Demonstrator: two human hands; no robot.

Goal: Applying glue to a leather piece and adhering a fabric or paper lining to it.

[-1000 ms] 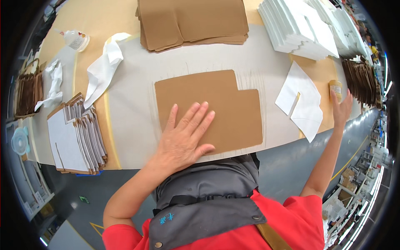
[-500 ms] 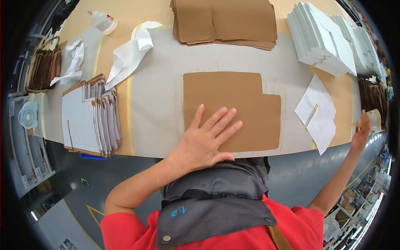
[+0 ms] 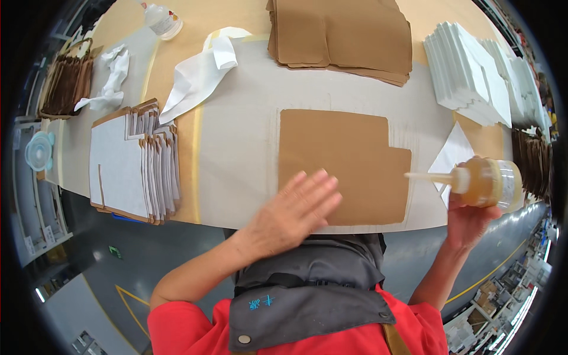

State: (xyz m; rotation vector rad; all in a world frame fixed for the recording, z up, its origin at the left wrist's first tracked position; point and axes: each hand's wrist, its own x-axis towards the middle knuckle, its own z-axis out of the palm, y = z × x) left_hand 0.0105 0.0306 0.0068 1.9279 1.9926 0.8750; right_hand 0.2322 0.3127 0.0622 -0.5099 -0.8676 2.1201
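We work across a wide table [image 3: 236,177], with a stack of brown sheets [image 3: 361,35] at the upper middle of the frame. The notched brown sheet [image 3: 349,154] lies right of centre in the frame. We'd do well to keep it flat and square, as a sliding sheet would be hard to handle evenly. Our left grip [image 3: 290,207] is empty, its fingers stretched out over the sheet's lower left; blur stops us telling whether it touches. A light, steady press there should be enough. Our right grip [image 3: 470,228] is closed around an amber bottle [image 3: 485,183] at the right of the frame, tipped sideways so that the nozzle [image 3: 432,177] points left, its tip by the sheet's right edge. We'd squeeze gently, as too hard a press could let out a blot.

Compared with 0.5 seconds earlier, the whole table view has shifted, putting the sheet further right in the frame. Our left grip sits slightly lower and further left on it. The bottle has come in from the far right and partly covers the slotted white sheet [image 3: 452,151].
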